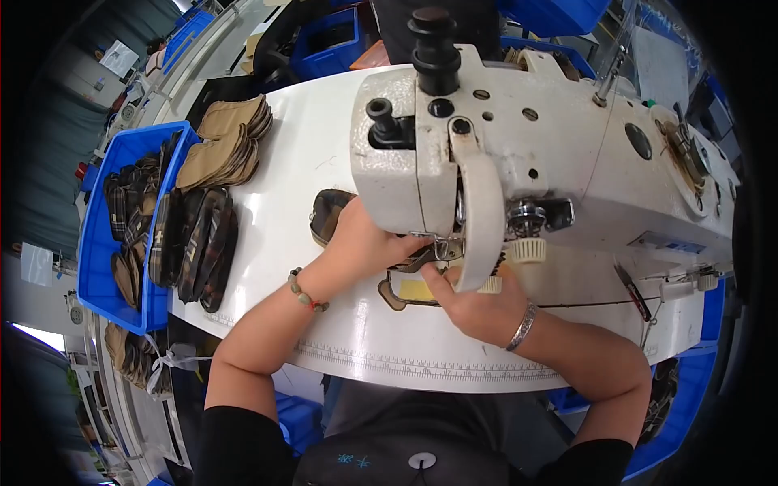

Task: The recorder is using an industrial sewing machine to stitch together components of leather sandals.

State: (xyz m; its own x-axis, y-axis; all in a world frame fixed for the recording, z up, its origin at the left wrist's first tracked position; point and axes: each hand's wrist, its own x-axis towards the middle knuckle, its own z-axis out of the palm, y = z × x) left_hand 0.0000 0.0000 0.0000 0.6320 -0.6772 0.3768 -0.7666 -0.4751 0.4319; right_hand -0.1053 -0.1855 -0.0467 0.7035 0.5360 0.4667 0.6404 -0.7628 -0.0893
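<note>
Though near machine (559, 154), hands (365, 239) (488, 311) inside table-edge (405, 382).

The workpiece (327, 212) is dark brown edged in tan, the sewing machine (567, 146) white, the bin (113, 313) blue.

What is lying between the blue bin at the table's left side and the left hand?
In the head view: dark plaid pieces beside the blue bin, then bare white tabletop, then one dark piece at the left hand.
</note>
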